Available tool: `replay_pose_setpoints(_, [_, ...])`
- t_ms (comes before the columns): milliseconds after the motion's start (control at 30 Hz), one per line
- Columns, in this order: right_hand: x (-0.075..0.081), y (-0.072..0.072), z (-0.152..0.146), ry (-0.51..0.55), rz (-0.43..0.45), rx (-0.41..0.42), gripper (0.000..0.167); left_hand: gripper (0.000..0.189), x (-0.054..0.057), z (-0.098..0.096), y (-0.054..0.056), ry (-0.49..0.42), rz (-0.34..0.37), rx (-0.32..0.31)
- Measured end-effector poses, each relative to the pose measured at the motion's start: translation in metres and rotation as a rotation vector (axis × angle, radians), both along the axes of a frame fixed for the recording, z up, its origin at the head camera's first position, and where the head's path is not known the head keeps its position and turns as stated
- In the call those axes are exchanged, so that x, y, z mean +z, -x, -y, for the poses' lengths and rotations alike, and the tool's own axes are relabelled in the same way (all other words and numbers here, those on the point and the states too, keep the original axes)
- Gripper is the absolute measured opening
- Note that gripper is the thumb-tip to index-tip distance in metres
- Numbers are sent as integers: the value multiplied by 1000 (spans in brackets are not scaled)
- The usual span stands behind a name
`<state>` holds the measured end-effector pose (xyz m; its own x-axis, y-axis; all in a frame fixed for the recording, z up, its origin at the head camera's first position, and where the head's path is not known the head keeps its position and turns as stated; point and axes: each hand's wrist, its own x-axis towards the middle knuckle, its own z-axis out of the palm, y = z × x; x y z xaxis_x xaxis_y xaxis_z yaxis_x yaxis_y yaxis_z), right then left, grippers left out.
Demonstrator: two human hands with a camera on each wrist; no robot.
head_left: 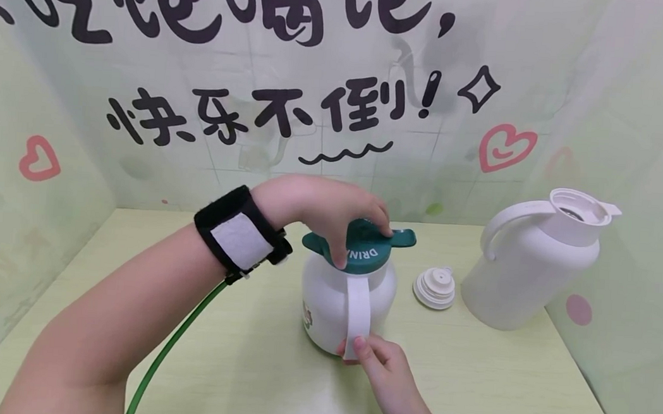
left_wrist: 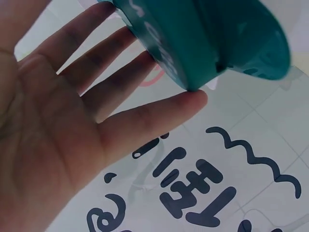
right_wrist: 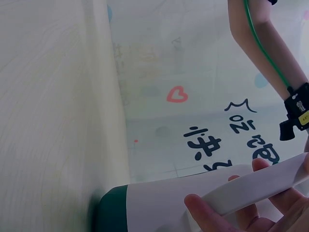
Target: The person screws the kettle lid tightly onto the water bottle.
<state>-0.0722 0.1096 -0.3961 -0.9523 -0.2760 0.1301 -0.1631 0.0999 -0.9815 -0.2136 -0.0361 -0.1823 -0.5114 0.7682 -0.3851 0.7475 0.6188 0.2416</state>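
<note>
A white jug (head_left: 322, 301) with a floral mark on its side stands on the table. On its top sits a green lid (head_left: 366, 237) with white lettering and projecting tabs. My left hand (head_left: 340, 204) reaches over and grips this lid, thumb on the near side and fingers over the far side. In the left wrist view, the fingertips lie along the rim of the lid (left_wrist: 178, 43). Low on the jug's white handle (head_left: 360, 304), my right hand (head_left: 390, 369) holds on with thumb and fingers. The right wrist view shows the jug's dark green base (right_wrist: 113, 208).
A second white jug (head_left: 527, 263) with an open mouth stands at the right. Beside it lies a white stopper (head_left: 436, 286) on the pale table (head_left: 231, 353). Printed sheets (head_left: 309, 193) wall the back and sides. A green cable (head_left: 172, 343) runs from my left wrist.
</note>
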Motion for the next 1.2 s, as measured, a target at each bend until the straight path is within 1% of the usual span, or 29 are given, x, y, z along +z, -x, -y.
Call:
replay_pose_setpoints(200, [0, -1, 1, -2, 1, -7, 27, 75, -2, 4, 0, -66, 58, 39])
replay_pose_setpoints(267, [0, -1, 1, 0, 4, -5, 28, 76, -2, 2, -1, -69, 72, 57])
replay_pose_setpoints(333, [-1, -1, 1, 3, 4, -1, 28, 79, -1, -1, -3, -58, 67, 90])
replay_pose_setpoints(400, [-1, -1, 1, 10, 0, 4, 28, 82, 0, -5, -6, -44, 38, 133])
replay_pose_setpoints(467, [-2, -1, 1, 15, -9, 10, 28, 84, 1, -9, -10, -25, -11, 183])
replay_pose_setpoints(600, [-2, -1, 1, 11, -20, 9, 27, 79, 5, -15, -17, 19, -101, 313])
replay_pose_setpoints(700, [-2, -1, 1, 7, -27, 6, 27, 78, 5, -18, -22, 58, -140, 385])
replay_pose_setpoints(733, [-3, -1, 1, 7, -28, 7, 27, 78, 5, -19, -23, 68, -146, 398])
replay_pose_setpoints(833, [-3, -1, 1, 12, -30, 13, 27, 78, 1, -22, -25, 96, -157, 421])
replay_pose_setpoints(900, [-3, -2, 1, 12, -25, 14, 27, 75, -2, -24, -26, 106, -155, 429])
replay_pose_setpoints(1100, [-2, -2, 1, 3, 1, 5, 27, 56, -7, -28, -25, 119, -168, 405])
replay_pose_setpoints(1200, [-2, -2, 1, -4, 10, 3, 27, 53, -7, -27, -25, 113, -173, 396])
